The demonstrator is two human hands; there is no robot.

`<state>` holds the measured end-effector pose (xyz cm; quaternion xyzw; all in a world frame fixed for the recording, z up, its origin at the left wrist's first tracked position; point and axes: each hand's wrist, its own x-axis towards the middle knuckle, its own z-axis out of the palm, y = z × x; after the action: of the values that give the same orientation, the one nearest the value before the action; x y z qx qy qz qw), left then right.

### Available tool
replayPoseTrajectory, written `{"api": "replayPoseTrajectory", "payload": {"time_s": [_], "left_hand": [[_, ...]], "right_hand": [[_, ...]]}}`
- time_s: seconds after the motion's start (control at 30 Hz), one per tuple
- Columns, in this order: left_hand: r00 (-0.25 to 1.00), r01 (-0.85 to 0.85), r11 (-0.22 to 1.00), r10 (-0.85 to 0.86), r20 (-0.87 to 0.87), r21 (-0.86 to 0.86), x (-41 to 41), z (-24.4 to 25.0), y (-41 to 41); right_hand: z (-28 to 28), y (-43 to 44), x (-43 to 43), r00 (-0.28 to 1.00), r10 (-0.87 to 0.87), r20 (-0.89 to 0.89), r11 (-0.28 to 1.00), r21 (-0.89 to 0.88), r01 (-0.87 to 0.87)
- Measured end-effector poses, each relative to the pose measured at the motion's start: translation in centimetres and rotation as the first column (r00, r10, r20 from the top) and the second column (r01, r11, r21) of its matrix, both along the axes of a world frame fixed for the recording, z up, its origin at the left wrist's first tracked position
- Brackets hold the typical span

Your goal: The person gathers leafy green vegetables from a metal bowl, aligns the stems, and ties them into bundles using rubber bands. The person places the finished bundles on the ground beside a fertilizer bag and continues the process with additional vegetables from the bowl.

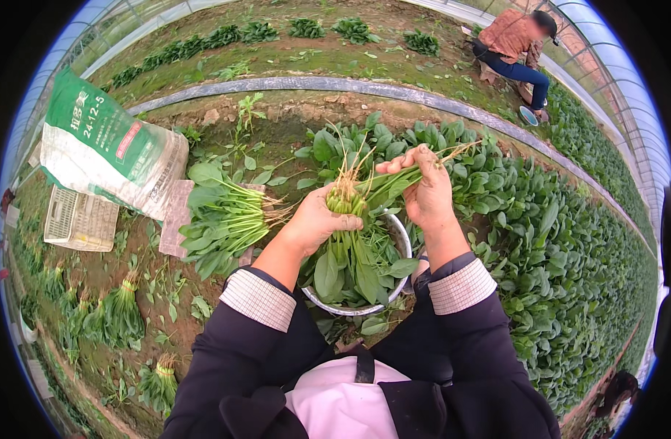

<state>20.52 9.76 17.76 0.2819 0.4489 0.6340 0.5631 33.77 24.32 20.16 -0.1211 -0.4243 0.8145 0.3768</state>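
My left hand (325, 218) grips a bunch of spinach (348, 206) by its stems, roots pointing up and leaves hanging down. In my right hand (427, 189) are a few more spinach plants (397, 182); their roots stick out past my fingers on the right and their leaves reach toward the bunch. Beneath both hands a round metal basin (402, 233) stands between my legs with loose leaves in it. Left of my left hand lies a pile of spinach (225, 211), roots toward me, on a flat board (176, 219).
A green and white sack (113, 145) bearing writing leans beside a plastic crate (80, 219). Several tied bunches (124, 307) stand on the soil at left. Growing spinach (538, 241) covers the right side. A dark hose (313, 83) crosses ahead. Another person (511, 46) sits far right.
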Motion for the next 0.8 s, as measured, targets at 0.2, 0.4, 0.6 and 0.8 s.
{"api": "replayPoseTrajectory", "payload": {"time_s": [0.2, 0.4, 0.6, 0.8], "left_hand": [[0.985, -0.17, 0.984, 0.167, 0.052, 0.062, 0.1, -0.5, 0.7], [0.97, -0.235, 0.953, 0.219, 0.103, 0.189, 1.6, -1.6, 2.0], [0.966, -0.257, 0.956, 0.257, 0.021, 0.143, 1.5, -2.3, 1.9], [0.966, -0.251, 0.953, 0.258, -0.024, 0.171, 2.4, -1.0, 1.2]], "right_hand": [[-0.9, 0.6, -0.3, 0.871, -0.374, 0.32, 0.772, 0.627, 0.101], [-2.8, -4.1, -3.5, 0.949, 0.028, 0.314, 0.975, 0.2, -0.095], [-3.5, -4.2, -3.9, 0.96, 0.165, 0.226, 0.983, 0.04, -0.179], [-3.0, -4.6, -3.6, 0.948, 0.177, 0.263, 0.955, 0.186, -0.23]]}}
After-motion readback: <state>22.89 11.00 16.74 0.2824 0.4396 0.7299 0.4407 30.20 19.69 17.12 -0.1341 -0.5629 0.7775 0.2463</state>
